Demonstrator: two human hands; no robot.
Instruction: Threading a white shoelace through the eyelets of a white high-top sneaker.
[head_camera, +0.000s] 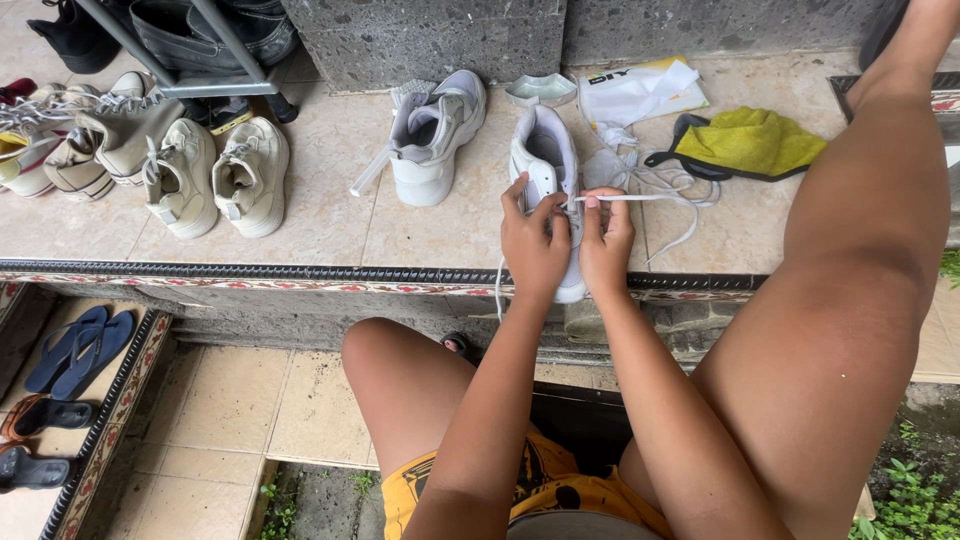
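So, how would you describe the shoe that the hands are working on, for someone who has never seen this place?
On the tiled step below the grey stone wall, two white sneakers stand near the middle. Take the right-hand sneaker, next to a yellow cloth. Unlike its neighbour, it is touched by the left hand and right hand, which pull a white lace.

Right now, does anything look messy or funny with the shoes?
Yes. The shoe left of the one under the hands has no lace and leans on its side. A loose lace lies tangled on the tiles by the yellow cloth.
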